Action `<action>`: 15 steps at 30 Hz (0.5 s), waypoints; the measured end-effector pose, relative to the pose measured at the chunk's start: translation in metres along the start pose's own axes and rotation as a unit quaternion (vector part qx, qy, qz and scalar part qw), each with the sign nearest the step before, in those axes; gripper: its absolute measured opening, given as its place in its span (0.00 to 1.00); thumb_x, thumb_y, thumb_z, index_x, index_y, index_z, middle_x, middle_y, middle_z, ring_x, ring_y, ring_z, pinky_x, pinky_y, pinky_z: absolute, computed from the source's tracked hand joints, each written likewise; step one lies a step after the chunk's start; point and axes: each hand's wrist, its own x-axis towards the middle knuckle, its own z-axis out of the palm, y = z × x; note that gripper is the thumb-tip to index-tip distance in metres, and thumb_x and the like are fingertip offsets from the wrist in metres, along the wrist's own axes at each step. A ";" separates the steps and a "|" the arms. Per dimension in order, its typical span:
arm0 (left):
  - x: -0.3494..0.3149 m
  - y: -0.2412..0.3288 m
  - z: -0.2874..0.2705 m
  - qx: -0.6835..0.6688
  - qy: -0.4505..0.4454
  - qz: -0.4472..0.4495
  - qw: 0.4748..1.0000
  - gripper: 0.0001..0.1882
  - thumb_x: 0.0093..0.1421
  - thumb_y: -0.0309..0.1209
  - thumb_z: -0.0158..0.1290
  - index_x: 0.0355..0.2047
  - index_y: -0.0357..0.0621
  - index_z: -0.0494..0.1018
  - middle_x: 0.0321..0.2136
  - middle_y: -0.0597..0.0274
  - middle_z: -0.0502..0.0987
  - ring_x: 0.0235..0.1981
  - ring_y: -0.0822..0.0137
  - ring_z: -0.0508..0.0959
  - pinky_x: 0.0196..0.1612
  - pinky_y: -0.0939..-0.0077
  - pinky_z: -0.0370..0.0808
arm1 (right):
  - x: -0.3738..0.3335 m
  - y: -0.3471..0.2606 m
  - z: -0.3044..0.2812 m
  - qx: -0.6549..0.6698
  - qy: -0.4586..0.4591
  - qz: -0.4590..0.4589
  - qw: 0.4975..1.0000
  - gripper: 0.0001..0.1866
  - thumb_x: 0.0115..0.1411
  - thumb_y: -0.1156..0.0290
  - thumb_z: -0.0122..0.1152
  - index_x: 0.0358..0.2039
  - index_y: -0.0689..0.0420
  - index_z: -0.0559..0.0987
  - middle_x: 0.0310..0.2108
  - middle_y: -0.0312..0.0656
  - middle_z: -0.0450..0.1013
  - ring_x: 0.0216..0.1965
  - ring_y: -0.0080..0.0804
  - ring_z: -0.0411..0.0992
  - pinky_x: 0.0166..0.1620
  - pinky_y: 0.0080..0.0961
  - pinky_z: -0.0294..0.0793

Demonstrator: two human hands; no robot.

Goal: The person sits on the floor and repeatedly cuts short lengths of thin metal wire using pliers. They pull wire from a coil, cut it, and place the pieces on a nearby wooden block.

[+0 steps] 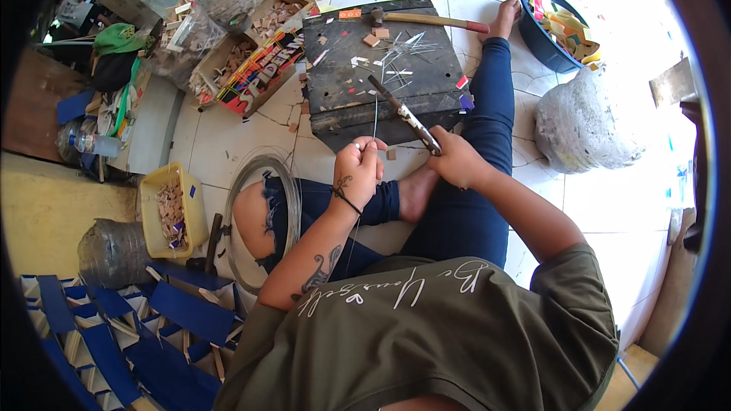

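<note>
Between the pinched fingers of my left hand [358, 171] runs a thin metal wire [375, 118], its upper part pointing up over the near edge of a dark, worn wooden block [346, 106]. My right hand [458, 158] is closed round a long dark tool [412, 123] with a scuffed white-and-brown surface; its exact kind is unclear. The tool's far end is close to the wire; whether they touch I cannot tell. A loose pile of cut wire pieces [411, 47] lies on the block, near a hammer [426, 20] with a wooden handle. A wire coil [251, 171] rests around my left knee.
Boxes of small wooden pieces [244, 65] stand at the far left, with a yellow bin [196, 213] of similar pieces nearer. A blue basin [533, 34] of coloured pieces and a wrapped round bundle [586, 122] are at right. Blue-covered frames [190, 310] lie at lower left.
</note>
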 end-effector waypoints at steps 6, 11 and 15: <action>0.003 0.008 -0.004 -0.016 0.015 0.031 0.999 0.11 0.63 0.31 0.37 0.32 0.36 0.67 0.10 0.69 0.63 0.06 0.82 0.57 0.08 0.89 0.53 | -0.006 -0.001 -0.017 0.354 -0.176 -0.009 0.918 0.29 0.45 0.76 0.48 0.51 0.62 0.63 0.43 0.47 0.68 0.44 0.35 0.67 0.47 0.30 0.66; 0.007 0.010 -0.007 -0.006 0.016 0.042 0.999 0.12 0.63 0.31 0.37 0.31 0.38 0.69 0.10 0.69 0.65 0.07 0.81 0.58 0.10 0.87 0.55 | -0.024 -0.006 -0.020 0.417 -0.261 0.008 0.870 0.37 0.43 0.78 0.49 0.58 0.62 0.56 0.48 0.48 0.65 0.49 0.35 0.64 0.50 0.26 0.65; 0.007 0.010 -0.003 0.035 0.022 0.048 0.998 0.12 0.63 0.30 0.38 0.29 0.38 0.69 0.10 0.68 0.66 0.09 0.80 0.61 0.14 0.85 0.58 | -0.026 -0.006 -0.016 0.332 -0.268 0.021 0.904 0.41 0.40 0.81 0.47 0.60 0.59 0.54 0.51 0.45 0.63 0.47 0.30 0.64 0.48 0.23 0.65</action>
